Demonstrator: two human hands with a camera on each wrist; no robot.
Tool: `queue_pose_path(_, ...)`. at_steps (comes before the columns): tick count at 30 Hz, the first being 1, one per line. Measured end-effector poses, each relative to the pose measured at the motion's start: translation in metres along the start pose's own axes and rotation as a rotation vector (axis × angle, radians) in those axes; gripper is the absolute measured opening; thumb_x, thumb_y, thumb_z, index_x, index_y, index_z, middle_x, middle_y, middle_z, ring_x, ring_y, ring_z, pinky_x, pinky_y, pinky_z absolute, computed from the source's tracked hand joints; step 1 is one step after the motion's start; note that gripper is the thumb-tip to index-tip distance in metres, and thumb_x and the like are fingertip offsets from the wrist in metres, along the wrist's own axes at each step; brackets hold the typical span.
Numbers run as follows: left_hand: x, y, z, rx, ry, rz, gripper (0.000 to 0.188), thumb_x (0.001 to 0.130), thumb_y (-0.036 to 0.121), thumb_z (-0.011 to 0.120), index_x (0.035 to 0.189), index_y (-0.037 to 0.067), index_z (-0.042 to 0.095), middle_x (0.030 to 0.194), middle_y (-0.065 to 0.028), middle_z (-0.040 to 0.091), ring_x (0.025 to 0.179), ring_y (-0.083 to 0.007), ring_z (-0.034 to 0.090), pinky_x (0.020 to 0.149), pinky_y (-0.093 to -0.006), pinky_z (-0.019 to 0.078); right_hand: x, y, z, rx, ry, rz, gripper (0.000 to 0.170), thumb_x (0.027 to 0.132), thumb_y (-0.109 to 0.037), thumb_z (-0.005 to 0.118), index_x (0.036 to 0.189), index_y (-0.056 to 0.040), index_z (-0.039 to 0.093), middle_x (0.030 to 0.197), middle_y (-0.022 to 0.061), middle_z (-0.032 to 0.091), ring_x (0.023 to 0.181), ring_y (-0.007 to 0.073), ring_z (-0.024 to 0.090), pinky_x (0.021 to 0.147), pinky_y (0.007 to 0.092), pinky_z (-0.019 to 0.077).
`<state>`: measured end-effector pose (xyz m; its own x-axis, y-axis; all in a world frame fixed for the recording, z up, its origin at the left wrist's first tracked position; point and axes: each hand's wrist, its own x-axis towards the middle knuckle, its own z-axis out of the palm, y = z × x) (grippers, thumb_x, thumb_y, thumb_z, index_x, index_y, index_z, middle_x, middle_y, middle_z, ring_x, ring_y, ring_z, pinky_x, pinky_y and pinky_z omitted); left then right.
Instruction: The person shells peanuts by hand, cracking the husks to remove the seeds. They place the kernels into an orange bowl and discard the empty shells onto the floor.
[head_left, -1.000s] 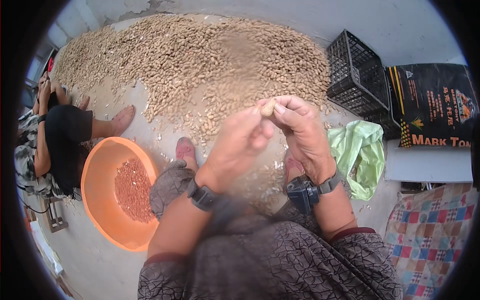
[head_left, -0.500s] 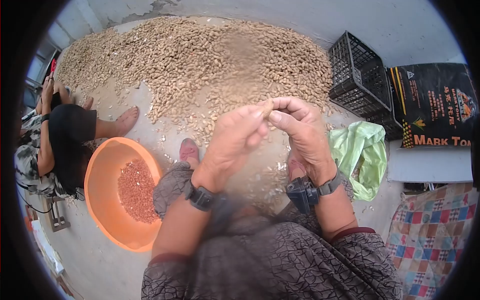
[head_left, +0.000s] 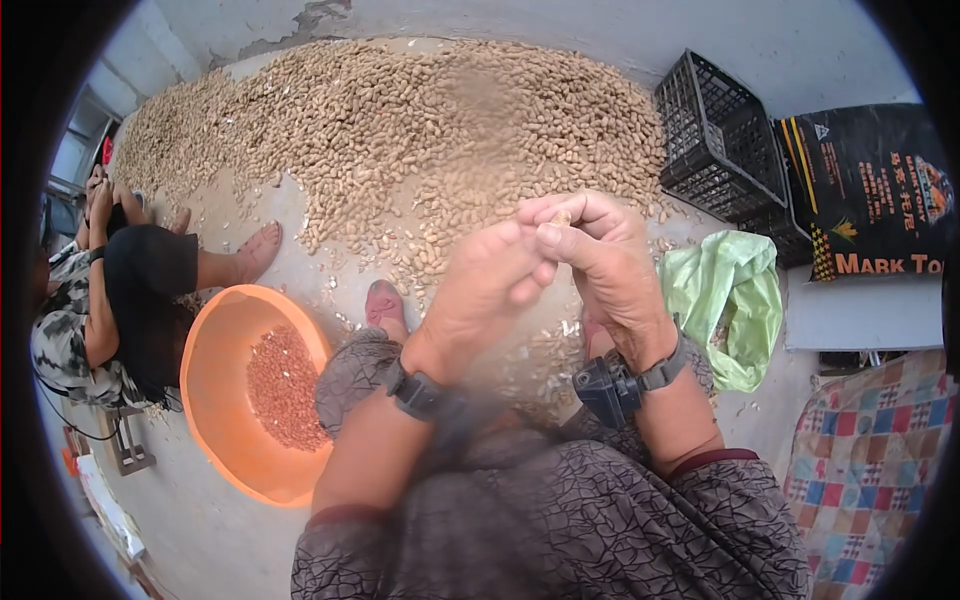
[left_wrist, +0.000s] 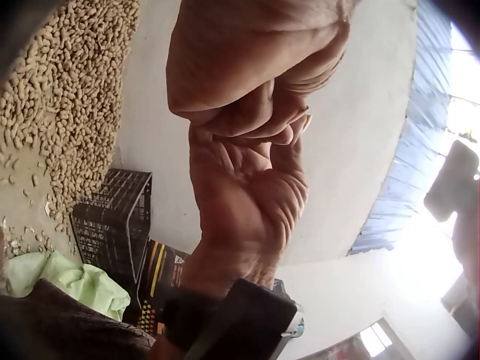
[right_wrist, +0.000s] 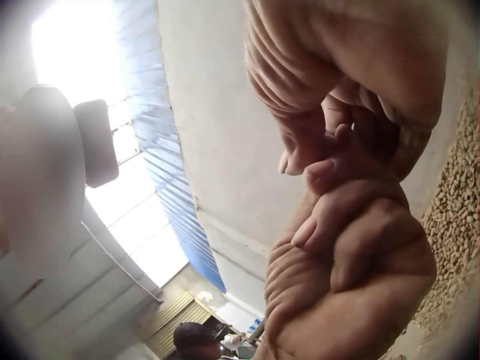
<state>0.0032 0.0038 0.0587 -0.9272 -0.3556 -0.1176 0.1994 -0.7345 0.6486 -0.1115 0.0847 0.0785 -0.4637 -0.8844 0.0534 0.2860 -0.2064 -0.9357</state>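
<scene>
In front of the lap, my left hand [head_left: 480,285] and right hand [head_left: 615,255] meet at the fingertips. Between my right thumb and forefinger shows a small bit of an unshelled peanut [head_left: 562,217], the rest covered by fingers. The left fingertips press in at its near side, the other left fingers curled beneath. Seen from the left wrist, the left hand [left_wrist: 255,60] hangs above the right hand [left_wrist: 247,199], hiding the peanut. The right wrist view has the right hand [right_wrist: 345,52] on top and the curled left hand [right_wrist: 352,255] below.
Beyond the hands spreads a heap of peanuts [head_left: 370,130]. An orange basin [head_left: 215,400] with red kernels [head_left: 285,385] stands at the left, near a seated person [head_left: 120,300]. To the right are a black crate [head_left: 690,140], green bag [head_left: 750,330], black sack [head_left: 870,200] and patchwork cloth [head_left: 870,480].
A second ago the peanut showed whole between both hands' fingertips; now fingers cover most of it. The left fingers have moved in closer against the right thumb. The head view has shifted slightly.
</scene>
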Motion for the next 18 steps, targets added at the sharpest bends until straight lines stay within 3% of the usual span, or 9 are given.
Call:
queue_pose_path(6, 0.0, -0.004, 0.0, -0.025, -0.06, -0.013, 0.015, 0.09, 0.017, 0.053, 0.093, 0.003, 0.057, 0.074, 0.0025, 0.054, 0.056, -0.0002, 0.039, 0.051, -0.0133, 0.029, -0.004, 0.0, -0.003, 0.006, 0.017, -0.055, 0.007, 0.079, 0.0, 0.061, 0.082, 0.0061, 0.061, 0.079, 0.0127, 0.063, 0.059, 0.0094, 0.059, 0.058, 0.0228, 0.0484)
queue_pose_path(8, 0.0, -0.002, 0.003, -0.021, -0.03, -0.037, 0.012, 0.089, 0.014, 0.052, 0.091, 0.002, 0.055, 0.074, -0.0013, 0.054, 0.053, -0.0019, 0.04, 0.047, -0.0138, 0.0305, -0.005, 0.001, -0.004, -0.024, 0.035, -0.042, 0.003, 0.075, -0.001, 0.065, 0.076, 0.0004, 0.063, 0.092, 0.0141, 0.063, 0.094, 0.0208, 0.057, 0.086, 0.0328, 0.043)
queue_pose_path(9, 0.0, -0.002, 0.003, -0.019, 0.0, -0.058, 0.01, 0.088, 0.011, 0.052, 0.088, 0.001, 0.053, 0.075, -0.005, 0.055, 0.05, -0.0036, 0.04, 0.044, -0.0144, 0.032, -0.005, 0.001, -0.005, -0.022, 0.037, -0.04, 0.003, 0.075, -0.001, 0.065, 0.076, 0.0004, 0.063, 0.092, 0.0141, 0.063, 0.094, 0.0208, 0.057, 0.086, 0.0328, 0.043)
queue_pose_path(13, 0.0, -0.004, 0.001, 0.001, -0.008, -0.097, 0.01, 0.088, 0.011, 0.051, 0.086, 0.002, 0.052, 0.073, -0.0036, 0.054, 0.049, -0.0034, 0.04, 0.043, -0.0148, 0.0316, -0.004, 0.003, -0.005, -0.046, 0.028, -0.082, 0.004, 0.076, -0.002, 0.064, 0.079, 0.0005, 0.063, 0.089, 0.013, 0.063, 0.091, 0.0191, 0.058, 0.084, 0.0319, 0.0439)
queue_pose_path(15, 0.0, -0.005, 0.002, -0.063, 0.007, -0.018, 0.011, 0.089, 0.012, 0.052, 0.086, 0.002, 0.052, 0.073, -0.0016, 0.053, 0.048, -0.0022, 0.039, 0.042, -0.0141, 0.0306, -0.003, 0.0, -0.002, -0.045, 0.017, -0.096, 0.006, 0.076, -0.002, 0.064, 0.081, 0.0007, 0.063, 0.089, 0.0124, 0.063, 0.089, 0.0174, 0.058, 0.082, 0.0304, 0.045)
queue_pose_path(17, 0.001, -0.006, -0.001, -0.087, 0.004, 0.0, 0.012, 0.09, 0.015, 0.052, 0.086, 0.004, 0.054, 0.073, 0.0013, 0.051, 0.051, -0.0009, 0.04, 0.045, -0.0138, 0.0305, -0.005, -0.009, 0.003, -0.023, -0.002, 0.144, 0.011, 0.077, -0.004, 0.064, 0.086, 0.0016, 0.061, 0.091, 0.0119, 0.064, 0.083, 0.0128, 0.059, 0.076, 0.0263, 0.0469)
queue_pose_path(18, 0.002, -0.006, -0.003, -0.114, 0.002, 0.019, 0.015, 0.091, 0.017, 0.051, 0.085, 0.005, 0.056, 0.072, 0.0042, 0.05, 0.054, 0.0003, 0.04, 0.048, -0.0135, 0.0305, -0.005, -0.008, 0.004, -0.023, -0.003, 0.143, 0.011, 0.077, -0.004, 0.064, 0.086, 0.0016, 0.061, 0.091, 0.0119, 0.064, 0.083, 0.0128, 0.059, 0.076, 0.0263, 0.0469)
